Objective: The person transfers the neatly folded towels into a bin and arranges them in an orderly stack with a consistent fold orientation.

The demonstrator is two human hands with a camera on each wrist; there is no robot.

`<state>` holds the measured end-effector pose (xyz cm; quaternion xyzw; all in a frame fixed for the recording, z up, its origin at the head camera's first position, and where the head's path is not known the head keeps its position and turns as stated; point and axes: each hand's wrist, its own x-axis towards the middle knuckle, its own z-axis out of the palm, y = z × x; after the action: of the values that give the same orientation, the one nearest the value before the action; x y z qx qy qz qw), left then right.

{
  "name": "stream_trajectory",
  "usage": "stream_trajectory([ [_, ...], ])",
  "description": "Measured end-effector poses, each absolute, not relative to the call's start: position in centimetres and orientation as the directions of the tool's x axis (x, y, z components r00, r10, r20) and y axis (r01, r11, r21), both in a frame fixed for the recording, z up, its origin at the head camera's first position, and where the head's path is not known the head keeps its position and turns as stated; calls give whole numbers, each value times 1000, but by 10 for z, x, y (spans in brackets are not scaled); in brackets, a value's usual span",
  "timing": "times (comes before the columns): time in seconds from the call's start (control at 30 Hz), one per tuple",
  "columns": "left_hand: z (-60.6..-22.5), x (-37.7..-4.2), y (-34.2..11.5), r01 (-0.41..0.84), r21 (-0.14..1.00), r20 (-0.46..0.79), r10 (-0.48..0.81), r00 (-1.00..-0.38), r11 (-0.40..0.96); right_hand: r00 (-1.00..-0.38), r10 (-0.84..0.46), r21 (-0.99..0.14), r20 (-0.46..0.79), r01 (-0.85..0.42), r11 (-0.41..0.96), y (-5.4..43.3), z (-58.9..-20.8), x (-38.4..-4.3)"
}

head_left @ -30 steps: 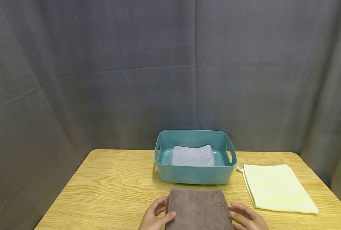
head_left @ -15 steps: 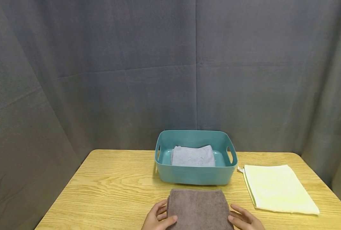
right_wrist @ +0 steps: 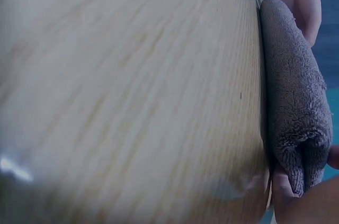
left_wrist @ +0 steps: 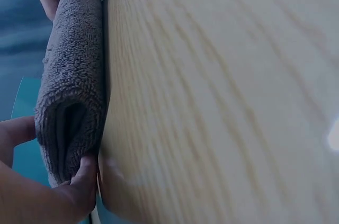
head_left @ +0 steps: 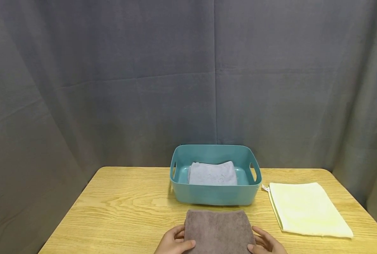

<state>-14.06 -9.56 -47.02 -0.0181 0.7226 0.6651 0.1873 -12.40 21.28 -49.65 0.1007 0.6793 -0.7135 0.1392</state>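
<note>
A brown folded towel [head_left: 219,231] lies at the front of the table, just before the teal basket. My left hand [head_left: 174,241] grips its left side, thumb on top and fingers at the edge. On the opposite side my right hand [head_left: 267,242] pinches the towel the same way, thumb on its upper face. Both wrist views show the towel's thick rolled fold end-on; in the left wrist view the left hand [left_wrist: 47,187] has fingers tucked under the towel [left_wrist: 74,60]. The right wrist view has the right hand [right_wrist: 310,200] at the towel's [right_wrist: 294,86] lower corner.
Behind the towel stands the teal basket [head_left: 213,195] with side handle holes, a folded grey towel [head_left: 213,174] inside. A pale yellow folded towel [head_left: 309,210] with a white tag lies to the right on the wooden table [head_left: 118,208]. Grey curtains [head_left: 156,88] hang around it.
My right hand has moved left onto the brown towel's right edge, and its thumb now rests on top. The left hand keeps its hold; basket and other towels stay put.
</note>
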Motion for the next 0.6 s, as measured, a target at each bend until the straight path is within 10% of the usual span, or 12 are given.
stream_trajectory([
  [0.6, -471, -141, -97, -180, 978, -202, 261, -944, 103, -929, -57, -930, -367, 367, 3, 211, -492, -126],
])
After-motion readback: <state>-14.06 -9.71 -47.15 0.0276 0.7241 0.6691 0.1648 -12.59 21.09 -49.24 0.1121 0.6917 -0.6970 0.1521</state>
